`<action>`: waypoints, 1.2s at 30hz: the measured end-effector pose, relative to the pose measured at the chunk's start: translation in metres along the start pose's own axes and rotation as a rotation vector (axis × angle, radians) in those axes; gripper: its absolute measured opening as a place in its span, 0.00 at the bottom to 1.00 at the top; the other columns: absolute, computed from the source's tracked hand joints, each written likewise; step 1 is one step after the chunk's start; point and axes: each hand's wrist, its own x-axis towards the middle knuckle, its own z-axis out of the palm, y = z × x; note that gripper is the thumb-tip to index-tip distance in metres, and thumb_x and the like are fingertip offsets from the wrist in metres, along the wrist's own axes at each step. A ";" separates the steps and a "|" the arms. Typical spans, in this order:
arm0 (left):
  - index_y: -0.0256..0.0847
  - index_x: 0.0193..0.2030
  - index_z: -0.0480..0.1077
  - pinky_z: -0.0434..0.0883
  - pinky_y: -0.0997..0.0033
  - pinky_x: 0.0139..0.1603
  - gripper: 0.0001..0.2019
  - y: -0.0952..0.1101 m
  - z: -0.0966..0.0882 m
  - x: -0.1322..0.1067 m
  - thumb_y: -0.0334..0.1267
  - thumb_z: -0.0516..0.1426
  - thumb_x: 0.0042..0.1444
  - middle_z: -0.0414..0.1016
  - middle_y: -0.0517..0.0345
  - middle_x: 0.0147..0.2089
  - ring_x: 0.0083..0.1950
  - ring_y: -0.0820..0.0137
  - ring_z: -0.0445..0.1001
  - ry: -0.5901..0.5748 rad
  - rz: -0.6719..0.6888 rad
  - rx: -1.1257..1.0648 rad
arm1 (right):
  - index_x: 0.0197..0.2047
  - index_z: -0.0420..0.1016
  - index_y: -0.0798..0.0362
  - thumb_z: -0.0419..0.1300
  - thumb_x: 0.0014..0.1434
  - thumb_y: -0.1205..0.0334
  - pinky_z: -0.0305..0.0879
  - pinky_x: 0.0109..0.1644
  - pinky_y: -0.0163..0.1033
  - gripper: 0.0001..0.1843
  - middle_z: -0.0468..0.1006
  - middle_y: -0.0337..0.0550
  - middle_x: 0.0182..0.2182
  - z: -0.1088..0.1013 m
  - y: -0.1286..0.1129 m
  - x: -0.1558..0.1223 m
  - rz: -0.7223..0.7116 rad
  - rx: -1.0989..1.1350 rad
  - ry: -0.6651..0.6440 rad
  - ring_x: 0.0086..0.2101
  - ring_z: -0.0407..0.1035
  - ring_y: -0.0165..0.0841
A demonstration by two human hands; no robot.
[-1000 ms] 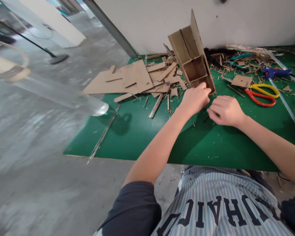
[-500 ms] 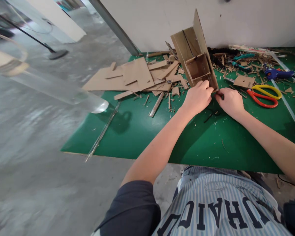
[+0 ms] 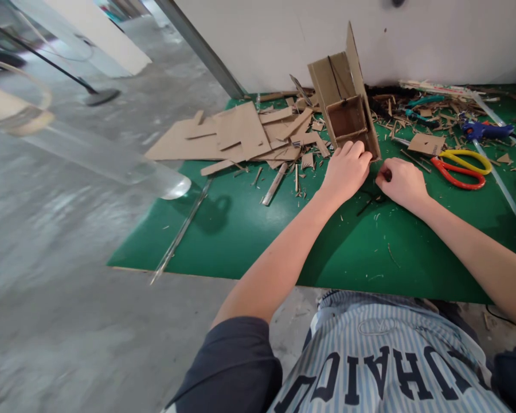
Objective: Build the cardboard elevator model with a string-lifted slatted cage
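Two bare hands are working at the upper right of centre in the frame, over a green table (image 3: 241,235). Left hand (image 3: 348,169) is closing its bent fingers over the lower end of a cardboard box (image 3: 347,117) and is holding it there. Box is standing just above the hands, leaning slightly left, its taller side panel pointing toward the top of the frame; a dark cord (image 3: 336,77) is running down its back panel. Right hand (image 3: 402,180) is hovering just beside the box's lower corner, fingers curling in toward the thumb; cannot tell whether anything is being pinched, the gap being dark. Black string (image 3: 364,207) is lying on the table below and between both hands. Scissors (image 3: 438,168) with red and yellow handles are resting right of the right hand, a small cardboard piece (image 3: 427,142) lying by their blades. Blue glue gun (image 3: 488,131) is lying farther toward the right edge. Flat cardboard scraps (image 3: 241,132) are spreading left of the box, overlapping. Clear tube (image 3: 107,155), blurred, is crossing the left side.
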 end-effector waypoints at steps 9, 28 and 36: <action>0.35 0.53 0.74 0.69 0.59 0.55 0.15 0.000 0.001 -0.001 0.37 0.48 0.72 0.75 0.44 0.54 0.57 0.57 0.72 0.006 0.021 -0.024 | 0.42 0.79 0.55 0.54 0.64 0.62 0.63 0.37 0.42 0.12 0.82 0.50 0.41 0.005 0.002 0.002 -0.057 -0.036 0.010 0.39 0.75 0.41; 0.36 0.48 0.75 0.71 0.61 0.51 0.13 0.001 0.011 -0.001 0.34 0.48 0.72 0.76 0.48 0.49 0.53 0.59 0.74 0.072 0.045 0.010 | 0.42 0.81 0.53 0.56 0.64 0.65 0.70 0.43 0.42 0.12 0.85 0.48 0.37 0.013 0.004 0.006 0.056 0.272 0.008 0.36 0.78 0.39; 0.38 0.47 0.75 0.72 0.61 0.48 0.12 0.003 0.009 -0.002 0.35 0.50 0.71 0.78 0.48 0.49 0.51 0.59 0.75 0.064 0.034 0.030 | 0.39 0.77 0.55 0.54 0.64 0.66 0.69 0.46 0.42 0.10 0.83 0.51 0.40 0.014 0.004 0.004 -0.022 0.184 -0.010 0.40 0.76 0.40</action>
